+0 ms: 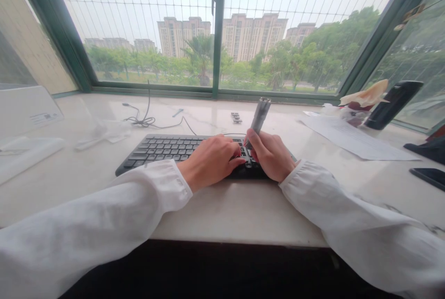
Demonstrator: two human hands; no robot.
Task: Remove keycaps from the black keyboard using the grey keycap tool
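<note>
The right hand [273,154] is wrapped round a gray tool [260,118], low end at the keyboard [163,148]. The left hand [212,160] is on the keyboard; I can't tell if its fingers pinch anything. A wide strip of desk [225,215] runs to the front edge.

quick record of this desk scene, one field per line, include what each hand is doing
left hand: on the right half of the keyboard, fingertips partly hidden
right hand: gripping a grey stick-like tool, nearly upright, lower end near the keys
loose pieces: small, dark, beyond the keyboard
cable: partly bunched, behind the keyboard's left half
paper: flat, at right
surface: pale countertop below a window
</note>
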